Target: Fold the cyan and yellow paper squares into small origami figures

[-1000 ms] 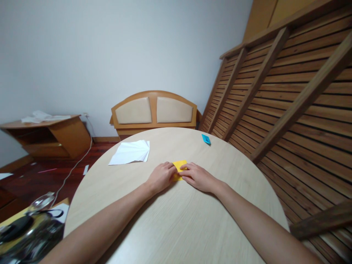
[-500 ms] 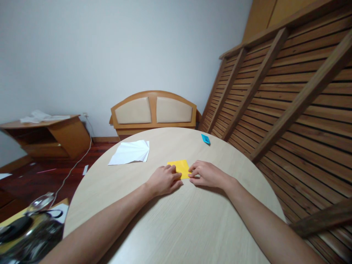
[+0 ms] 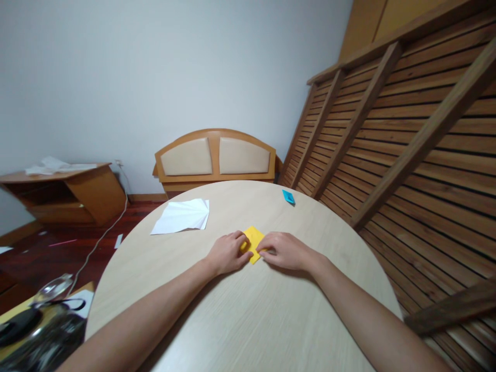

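A yellow sheet of paper (image 3: 253, 237) lies on the round wooden table (image 3: 271, 320), turned so that one corner points toward me. My left hand (image 3: 231, 251) has its curled fingers and thumb on the paper's left corner. On the right side, my right hand (image 3: 282, 250) pinches the paper's edge between thumb and fingers. Both hands rest low at the tabletop, and their fingertips cover the side corners of the sheet.
A creased white sheet (image 3: 182, 216) lies at the table's back left. Near the far right edge sits a small folded blue paper (image 3: 288, 197). Slatted wooden panels (image 3: 387, 150) lean on the right. A low cabinet (image 3: 73, 194) stands at the left wall.
The yellow paper has turned from lying square to standing on a corner, diamond-wise. My right hand has shifted slightly left and closer to my left hand.
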### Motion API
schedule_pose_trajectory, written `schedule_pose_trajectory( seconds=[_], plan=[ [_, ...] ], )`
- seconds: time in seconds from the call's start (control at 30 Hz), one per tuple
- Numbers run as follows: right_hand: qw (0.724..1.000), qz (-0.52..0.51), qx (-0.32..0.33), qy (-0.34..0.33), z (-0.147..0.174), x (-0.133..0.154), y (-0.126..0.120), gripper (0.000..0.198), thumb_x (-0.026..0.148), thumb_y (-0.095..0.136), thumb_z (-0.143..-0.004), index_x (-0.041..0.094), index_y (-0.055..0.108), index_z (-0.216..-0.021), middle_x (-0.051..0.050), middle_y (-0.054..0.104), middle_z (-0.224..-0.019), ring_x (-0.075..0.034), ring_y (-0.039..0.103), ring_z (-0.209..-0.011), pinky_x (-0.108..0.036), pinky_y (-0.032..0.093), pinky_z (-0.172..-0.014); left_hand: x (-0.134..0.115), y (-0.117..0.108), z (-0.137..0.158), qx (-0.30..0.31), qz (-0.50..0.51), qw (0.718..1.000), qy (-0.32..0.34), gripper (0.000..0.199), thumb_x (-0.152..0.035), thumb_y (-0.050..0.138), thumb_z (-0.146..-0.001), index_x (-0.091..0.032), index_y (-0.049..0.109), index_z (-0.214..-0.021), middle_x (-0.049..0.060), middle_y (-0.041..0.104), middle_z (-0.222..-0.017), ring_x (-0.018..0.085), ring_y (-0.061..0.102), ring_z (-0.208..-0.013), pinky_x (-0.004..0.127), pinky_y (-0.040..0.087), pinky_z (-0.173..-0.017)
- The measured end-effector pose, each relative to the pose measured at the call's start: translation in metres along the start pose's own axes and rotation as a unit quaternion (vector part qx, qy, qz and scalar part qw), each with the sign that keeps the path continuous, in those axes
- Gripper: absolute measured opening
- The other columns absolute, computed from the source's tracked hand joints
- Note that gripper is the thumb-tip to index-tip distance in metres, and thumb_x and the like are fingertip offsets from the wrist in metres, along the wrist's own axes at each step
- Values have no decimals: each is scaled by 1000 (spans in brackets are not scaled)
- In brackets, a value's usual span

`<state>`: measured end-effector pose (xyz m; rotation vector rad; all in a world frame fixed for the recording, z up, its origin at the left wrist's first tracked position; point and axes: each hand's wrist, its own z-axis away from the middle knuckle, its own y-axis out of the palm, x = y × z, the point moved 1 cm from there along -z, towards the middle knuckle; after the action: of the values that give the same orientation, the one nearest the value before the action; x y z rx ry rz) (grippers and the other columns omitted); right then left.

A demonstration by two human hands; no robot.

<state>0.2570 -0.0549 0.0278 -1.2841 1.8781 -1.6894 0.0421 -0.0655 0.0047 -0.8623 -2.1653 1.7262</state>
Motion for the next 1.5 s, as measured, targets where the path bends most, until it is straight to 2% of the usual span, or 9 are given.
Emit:
schedule_pose_trajectory(
  seconds=[0.13,0.27,0.37,0.63,0.93,1.13,1.3,1.5],
  plan=[
    [996,40,-47,67,4,-26,-2,32,17,54,-88,19,70,-115,-9,70,-114,-22,63,-104,-33,47,-90,1,2,1,-6,11,1000,11,37,-47,56,-89,-22,65,-115,9,62,-124,25,64,-104,38,52,-91],
    [999,6,-18,44,6,-39,3,40,12,55,-82,20,68,-119,-9,69,-118,-23,61,-110,-35,45,-97,3,5,2,-11,16,1000,14,39,-46,57,-89,-20,66,-116,10,60,-131,27,60,-116,41,49,-101],
    [999,-28,-20,16,6,-38,4,45,9,56,-79,20,67,-121,-9,67,-122,-22,60,-112,-36,45,-101,4,5,2,-9,14,1000,15,39,-45,57,-89,-20,67,-117,11,60,-133,27,60,-117,41,48,-102],
    [997,-62,-32,-19,3,-33,2,39,8,52,-85,22,69,-117,-8,62,-125,-19,59,-114,-34,45,-103,7,5,2,-5,20,1000,22,41,-45,57,-89,-21,66,-120,10,60,-133,26,60,-119,40,48,-102],
    [995,-72,-67,15,4,-30,2,26,16,52,-92,20,71,-108,-8,67,-118,-19,63,-106,-34,48,-97,6,5,4,-4,29,999,18,42,-44,57,-88,-20,66,-121,10,60,-135,26,59,-120,41,47,-104],
    [993,-100,-61,-4,3,-26,13,48,0,49,-80,21,68,-118,-7,68,-118,-19,62,-110,-35,47,-100,2,4,8,-7,53,999,10,44,-41,57,-87,-17,65,-124,12,57,-138,25,56,-126,39,43,-110],
    [995,-75,-66,21,1,-24,19,38,4,48,-87,20,70,-114,-9,69,-114,-21,63,-106,-37,48,-98,3,5,9,-6,63,998,7,45,-41,58,-86,-18,65,-125,12,57,-139,24,55,-127,38,42,-112],
    [995,-68,-71,12,0,-24,20,33,6,49,-89,22,70,-108,-6,70,-109,-20,62,-103,-35,48,-95,2,3,9,-6,59,998,7,46,-40,58,-85,-17,66,-124,12,57,-138,25,56,-126,38,43,-111]
  ],
)
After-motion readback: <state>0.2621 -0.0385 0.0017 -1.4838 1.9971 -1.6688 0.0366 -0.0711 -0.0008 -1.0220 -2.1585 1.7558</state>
